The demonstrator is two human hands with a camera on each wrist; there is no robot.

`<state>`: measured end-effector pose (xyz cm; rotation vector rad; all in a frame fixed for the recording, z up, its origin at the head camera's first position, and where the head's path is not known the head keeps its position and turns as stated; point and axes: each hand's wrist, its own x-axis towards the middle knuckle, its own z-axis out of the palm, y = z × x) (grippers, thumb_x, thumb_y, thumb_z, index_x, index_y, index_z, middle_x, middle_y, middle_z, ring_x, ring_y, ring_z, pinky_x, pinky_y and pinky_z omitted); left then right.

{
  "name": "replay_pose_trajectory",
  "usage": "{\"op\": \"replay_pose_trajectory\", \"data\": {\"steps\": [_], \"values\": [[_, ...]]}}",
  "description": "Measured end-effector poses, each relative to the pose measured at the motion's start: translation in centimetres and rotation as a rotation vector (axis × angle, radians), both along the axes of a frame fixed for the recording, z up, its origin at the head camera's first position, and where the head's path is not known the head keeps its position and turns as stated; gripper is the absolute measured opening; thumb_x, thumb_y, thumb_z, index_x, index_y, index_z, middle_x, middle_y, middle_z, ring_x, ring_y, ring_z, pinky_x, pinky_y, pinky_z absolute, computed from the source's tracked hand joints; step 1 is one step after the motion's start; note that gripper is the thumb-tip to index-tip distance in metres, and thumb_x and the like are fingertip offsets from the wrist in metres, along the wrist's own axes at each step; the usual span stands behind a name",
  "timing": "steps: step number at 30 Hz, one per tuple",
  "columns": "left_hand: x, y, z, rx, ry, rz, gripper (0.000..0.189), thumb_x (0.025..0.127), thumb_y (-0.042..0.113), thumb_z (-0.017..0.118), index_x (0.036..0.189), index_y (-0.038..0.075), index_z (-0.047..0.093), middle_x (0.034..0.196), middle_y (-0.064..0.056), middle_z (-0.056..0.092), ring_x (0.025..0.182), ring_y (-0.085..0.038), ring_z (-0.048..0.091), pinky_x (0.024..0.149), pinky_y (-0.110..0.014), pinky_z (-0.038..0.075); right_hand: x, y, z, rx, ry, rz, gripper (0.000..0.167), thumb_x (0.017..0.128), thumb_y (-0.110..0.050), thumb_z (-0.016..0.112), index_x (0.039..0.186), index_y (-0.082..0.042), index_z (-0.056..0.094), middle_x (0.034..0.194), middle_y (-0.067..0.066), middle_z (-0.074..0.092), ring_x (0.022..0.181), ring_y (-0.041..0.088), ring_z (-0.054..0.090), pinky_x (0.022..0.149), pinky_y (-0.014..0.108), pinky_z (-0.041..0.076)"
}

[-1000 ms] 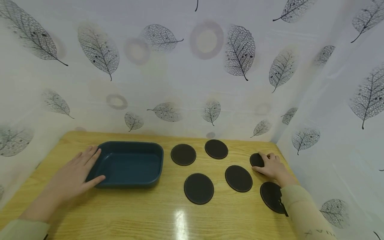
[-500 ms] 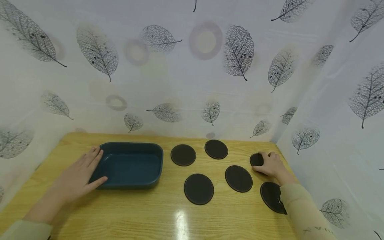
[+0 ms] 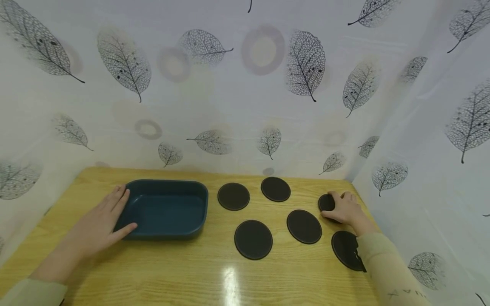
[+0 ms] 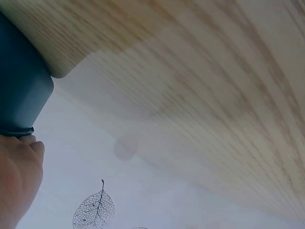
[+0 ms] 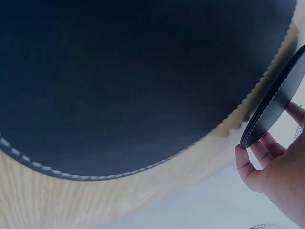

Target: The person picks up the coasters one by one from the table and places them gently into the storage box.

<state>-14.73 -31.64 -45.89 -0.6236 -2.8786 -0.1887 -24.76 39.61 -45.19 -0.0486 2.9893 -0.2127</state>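
My left hand [image 3: 95,225] rests at the left end of a dark blue rectangular tray [image 3: 204,208], fingers straight along the rim and thumb spread over the front corner. From the left wrist, part of that hand [image 4: 19,179] shows right at the tray's edge [image 4: 24,90]. On the far right, my right hand [image 3: 346,209] grips a round black coaster [image 3: 326,203] by its edges, covering its right part. The right wrist view shows thumb and fingers [image 5: 274,162] on the rim of this stitched coaster [image 5: 276,100]. A nearer coaster [image 3: 344,250] lies partly under the right sleeve.
Several more black coasters lie flat between tray and right hand, among them a back-left one [image 3: 233,196], a back one [image 3: 275,189], a front one [image 3: 253,240] and one in between [image 3: 304,226]. A leaf-printed curtain [image 3: 229,106] borders the wooden table [image 3: 172,272].
My left hand shifts slightly right along the tray's end. The right hand barely moves, closing a little further over the coaster at the far right.
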Motion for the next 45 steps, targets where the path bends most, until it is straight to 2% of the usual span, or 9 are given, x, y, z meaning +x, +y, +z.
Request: {"op": "replay_pose_trajectory", "data": {"steps": [4, 7, 10, 18, 23, 28, 31, 35, 45], "values": [[-0.1, -0.1, -0.2, 0.0, 0.019, -0.016, 0.104, 0.104, 0.052, 0.062, 0.168, -0.007, 0.006, 0.176, -0.03, 0.002, 0.164, -0.022, -0.021, 0.119, -0.013, -0.026, 0.1, -0.6, 0.5, 0.016, 0.028, 0.028, 0.093, 0.087, -0.053, 0.074, 0.157, -0.001, 0.042, 0.13, 0.046, 0.042, 0.121, 0.061, 0.043, 0.085, 0.07, 0.05], [-0.1, -0.2, -0.2, -0.001, 0.022, -0.02, 0.104, 0.104, 0.052, 0.062, 0.168, -0.007, 0.006, 0.176, -0.03, 0.003, 0.163, -0.017, -0.024, 0.12, -0.013, -0.026, 0.0, -1.4, 1.0, 0.032, 0.056, 0.056, 0.089, 0.088, -0.052, 0.074, 0.157, -0.003, 0.044, 0.129, 0.045, 0.045, 0.123, 0.062, 0.044, 0.087, 0.07, 0.051], [0.0, -0.2, -0.1, 0.0, 0.028, -0.017, 0.103, 0.104, 0.052, 0.063, 0.168, -0.007, 0.007, 0.176, -0.03, 0.005, 0.161, -0.011, -0.026, 0.12, -0.012, -0.025, 0.0, -2.5, 1.7, 0.039, 0.07, 0.071, 0.087, 0.088, -0.051, 0.074, 0.156, -0.005, 0.046, 0.126, 0.042, 0.046, 0.119, 0.059, 0.045, 0.081, 0.067, 0.053], [0.2, -0.1, 0.2, -0.003, 0.004, 0.004, 0.103, 0.103, 0.053, 0.062, 0.167, -0.01, 0.011, 0.175, -0.031, 0.008, 0.166, -0.023, -0.017, 0.119, -0.011, -0.025, 0.0, -5.8, 3.6, 0.05, 0.133, 0.152, 0.086, 0.087, -0.049, 0.074, 0.156, -0.005, 0.048, 0.117, 0.035, 0.048, 0.102, 0.047, 0.047, 0.073, 0.056, 0.051], [-0.1, 0.1, 0.2, -0.002, -0.034, 0.022, 0.103, 0.104, 0.055, 0.06, 0.166, -0.01, 0.011, 0.176, -0.031, 0.007, 0.165, -0.022, -0.02, 0.12, -0.015, -0.025, -0.2, -7.9, 4.3, 0.062, 0.172, 0.2, 0.087, 0.083, -0.05, 0.073, 0.156, -0.009, 0.049, 0.12, 0.033, 0.047, 0.104, 0.044, 0.045, 0.072, 0.053, 0.05], [-0.2, 0.2, 0.0, 0.013, -0.03, 0.018, 0.103, 0.104, 0.055, 0.06, 0.166, -0.011, 0.012, 0.176, -0.031, 0.007, 0.167, -0.034, -0.007, 0.121, -0.015, -0.024, -0.3, -10.3, 5.0, 0.053, 0.197, 0.256, 0.087, 0.081, -0.05, 0.074, 0.156, -0.013, 0.05, 0.118, 0.027, 0.048, 0.101, 0.038, 0.044, 0.074, 0.048, 0.046], [-0.2, 0.2, -0.1, 0.016, -0.005, 0.011, 0.102, 0.104, 0.055, 0.061, 0.166, -0.012, 0.014, 0.175, -0.031, 0.009, 0.167, -0.038, -0.001, 0.12, -0.013, -0.024, -0.2, -12.0, 5.5, 0.047, 0.206, 0.295, 0.087, 0.08, -0.05, 0.074, 0.156, -0.013, 0.05, 0.119, 0.026, 0.047, 0.102, 0.036, 0.043, 0.075, 0.047, 0.047], [-0.2, 0.1, -0.2, 0.013, 0.011, 0.012, 0.102, 0.103, 0.055, 0.061, 0.166, -0.012, 0.015, 0.175, -0.032, 0.012, 0.167, -0.037, -0.001, 0.12, -0.013, -0.024, 0.0, -14.4, 6.1, 0.047, 0.2, 0.348, 0.089, 0.081, -0.05, 0.075, 0.158, -0.014, 0.048, 0.124, 0.026, 0.046, 0.106, 0.037, 0.043, 0.077, 0.05, 0.049], [0.0, 0.1, 0.3, 0.025, -0.058, 0.035, 0.103, 0.104, 0.056, 0.06, 0.166, -0.01, 0.011, 0.174, -0.032, 0.012, 0.166, -0.043, 0.006, 0.122, -0.017, -0.023, 0.2, -20.2, 7.4, 0.033, 0.191, 0.463, 0.09, 0.085, -0.053, 0.077, 0.161, -0.019, 0.044, 0.137, 0.027, 0.044, 0.117, 0.04, 0.044, 0.084, 0.053, 0.05]]}}
